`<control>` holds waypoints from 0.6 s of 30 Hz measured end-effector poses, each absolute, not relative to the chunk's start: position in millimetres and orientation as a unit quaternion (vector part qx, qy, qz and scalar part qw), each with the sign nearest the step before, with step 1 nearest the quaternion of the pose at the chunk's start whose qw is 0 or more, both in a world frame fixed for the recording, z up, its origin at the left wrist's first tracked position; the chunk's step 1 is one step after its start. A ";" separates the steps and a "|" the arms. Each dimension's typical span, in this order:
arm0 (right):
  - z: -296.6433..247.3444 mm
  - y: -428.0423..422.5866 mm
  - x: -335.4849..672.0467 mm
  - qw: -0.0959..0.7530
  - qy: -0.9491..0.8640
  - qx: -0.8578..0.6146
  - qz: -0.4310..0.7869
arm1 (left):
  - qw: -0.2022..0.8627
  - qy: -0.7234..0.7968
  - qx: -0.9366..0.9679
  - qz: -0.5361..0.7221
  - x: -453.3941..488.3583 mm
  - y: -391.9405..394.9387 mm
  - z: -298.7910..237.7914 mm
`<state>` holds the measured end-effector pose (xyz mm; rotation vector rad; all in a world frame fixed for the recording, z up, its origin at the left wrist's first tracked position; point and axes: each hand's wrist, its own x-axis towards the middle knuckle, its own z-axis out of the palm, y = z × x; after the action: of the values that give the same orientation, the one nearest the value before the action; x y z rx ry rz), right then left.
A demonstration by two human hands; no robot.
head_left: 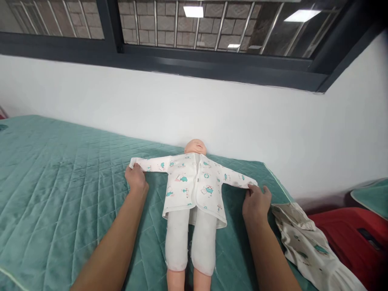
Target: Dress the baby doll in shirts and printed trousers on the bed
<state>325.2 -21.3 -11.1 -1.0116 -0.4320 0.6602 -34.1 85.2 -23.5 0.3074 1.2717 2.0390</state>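
Observation:
A baby doll (204, 242) lies on its back, its head towards the wall and its legs towards me. It wears a white baby jacket (182, 184) with small green and red prints, and both sleeves are stretched out sideways. The jacket's front edges meet at the middle, with a small snap visible on the chest. My left hand (135, 178) pinches the cuff of the sleeve on the left. On the other side, my right hand (257, 202) grips the end of the right sleeve between thumb and fingers. The doll's own hands do not show.
A green quilted cover (75, 194) lies under the doll. Printed baby clothing (315, 246) lies at the right edge, beside a red case-like object (351, 234). Behind the doll's head rises a white wall (151, 105) below a dark-framed window (212, 66).

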 end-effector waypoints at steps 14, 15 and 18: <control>15.3 -59.7 217.8 0.587 -0.590 -0.520 0.189 | 0.314 0.428 0.386 0.755 -0.3 6.7 9.0; 15.9 -65.1 213.3 0.570 -0.619 -0.506 0.188 | 0.356 0.413 0.403 0.735 4.8 -4.3 11.9; 15.2 -82.5 207.7 0.508 -0.689 -0.488 0.170 | 0.461 0.366 0.438 0.680 15.9 -38.0 19.1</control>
<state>207.7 -82.5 15.2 -1.1759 -1.6599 0.4093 15.9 -38.0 19.1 1.0781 0.8999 1.6722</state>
